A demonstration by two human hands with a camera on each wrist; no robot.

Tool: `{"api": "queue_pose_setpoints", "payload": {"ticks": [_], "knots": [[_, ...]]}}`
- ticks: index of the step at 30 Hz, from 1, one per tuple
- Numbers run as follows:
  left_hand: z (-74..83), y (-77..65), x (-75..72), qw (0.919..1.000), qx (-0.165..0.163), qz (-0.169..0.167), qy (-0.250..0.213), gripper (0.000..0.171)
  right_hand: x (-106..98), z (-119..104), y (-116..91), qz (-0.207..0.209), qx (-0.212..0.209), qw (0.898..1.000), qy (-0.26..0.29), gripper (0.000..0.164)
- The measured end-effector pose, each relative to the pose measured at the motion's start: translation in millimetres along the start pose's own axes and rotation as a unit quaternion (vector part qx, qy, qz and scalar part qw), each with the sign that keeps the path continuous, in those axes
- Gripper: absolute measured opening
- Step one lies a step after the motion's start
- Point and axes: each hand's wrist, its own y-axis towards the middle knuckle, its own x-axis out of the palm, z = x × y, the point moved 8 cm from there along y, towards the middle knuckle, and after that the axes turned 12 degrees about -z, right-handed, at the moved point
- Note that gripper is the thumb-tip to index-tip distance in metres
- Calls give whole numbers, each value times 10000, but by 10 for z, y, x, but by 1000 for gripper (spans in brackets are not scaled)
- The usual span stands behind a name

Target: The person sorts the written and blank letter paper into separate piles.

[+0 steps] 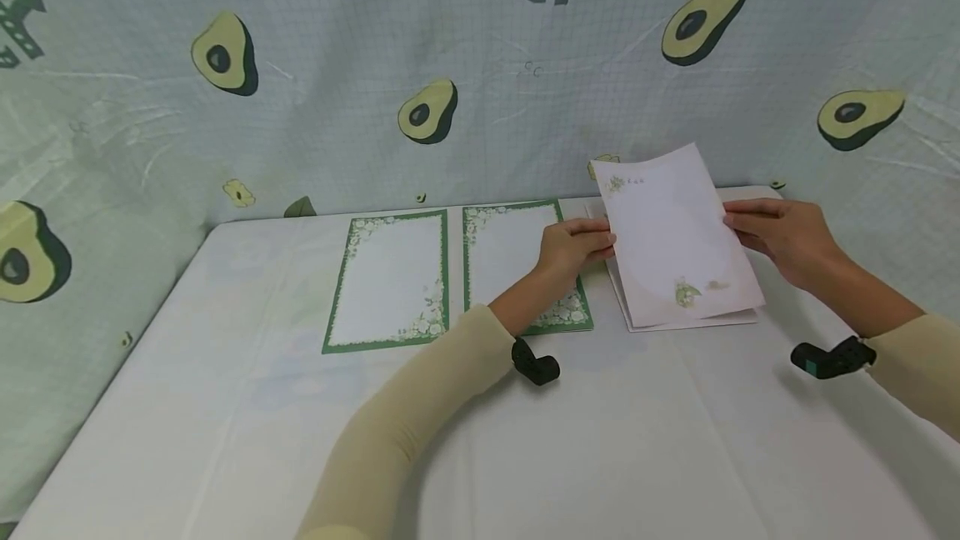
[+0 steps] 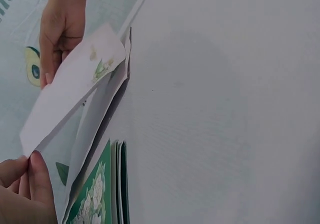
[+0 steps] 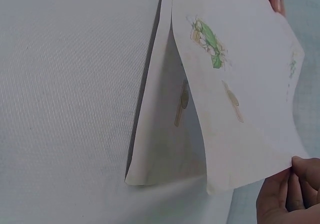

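A pale letter paper sheet [image 1: 675, 232] with small floral prints is raised and tilted above a stack of similar paper [image 3: 157, 154]. My left hand [image 1: 576, 252] pinches its left edge between thumb and fingers, seen closely in the left wrist view. On the opposite edge, my right hand [image 1: 783, 240] pinches the sheet, its thumb [image 3: 302, 166] on the near face. The sheet bows slightly between the hands. Its lower edge hangs close over the stack, where a matching print shows underneath in the right wrist view.
Left of the stack lies a green-bordered floral paper stack [image 2: 120, 184], partly covered by my left forearm. Farther left is another green-bordered sheet [image 1: 390, 282]. All lie near the back of a white-covered table [image 1: 225, 407], against an avocado-print cloth [image 1: 322, 107].
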Motion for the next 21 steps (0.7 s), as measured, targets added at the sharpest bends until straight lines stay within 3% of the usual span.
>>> {"api": "queue_pose_setpoints", "payload": {"ticks": [12,21], "knots": [[-50,39,-60,9995,-201,124,230,20,-11,76,40,-65,132,9983,-561,11],[-22,79,-75,9960,-260,349,781,16,-55,144,121,-120,252,9921,-1223,51]]}}
